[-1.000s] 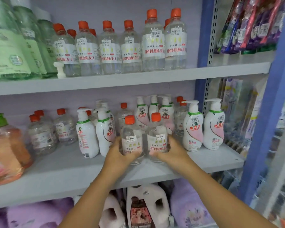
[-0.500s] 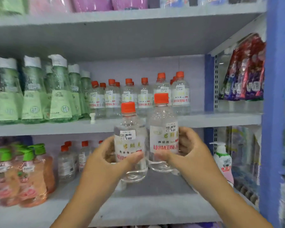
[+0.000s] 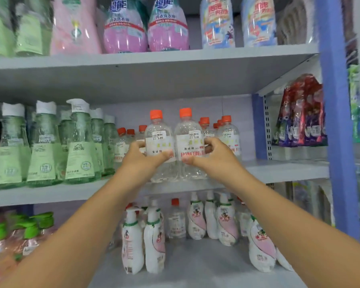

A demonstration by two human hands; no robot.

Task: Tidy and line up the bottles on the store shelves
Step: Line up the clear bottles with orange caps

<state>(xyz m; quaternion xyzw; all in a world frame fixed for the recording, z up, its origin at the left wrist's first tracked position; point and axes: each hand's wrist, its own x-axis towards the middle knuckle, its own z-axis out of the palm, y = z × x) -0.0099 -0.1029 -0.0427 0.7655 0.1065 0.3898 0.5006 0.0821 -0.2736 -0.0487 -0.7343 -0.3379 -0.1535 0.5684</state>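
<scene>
The left hand (image 3: 142,157) grasps the left orange-capped clear bottle (image 3: 158,142) at its label band, thumb across the front of the label and fingers (image 3: 138,144) wrapped round its far left side. Just right of that thumb, touching or nearly so, stands the right orange-capped clear bottle (image 3: 188,142), which the right hand (image 3: 213,155) holds the same way in mirror: thumb low on the front of the label, fingers (image 3: 211,142) curled round its right side. Both bottles are upright, with their bases at or just above the front of the middle shelf (image 3: 279,170); whether they already rest on it I cannot tell. Beyond the fingers, toward the back wall, stands a row of matching orange-capped bottles (image 3: 229,136). Both forearms reach up and forward, wrists roughly level. Judging by the thin clear plastic and the liquid that seems to fill them, these bottles are probably moderately heavy for their size, fairly stiff at the labelled waist and easily dented if squeezed hard. The smooth wall may be slippery, so the paper label looks the better place to hold. Being tall on a narrow base, they would likely tip if pushed near the cap, so guiding them low seems wiser.
</scene>
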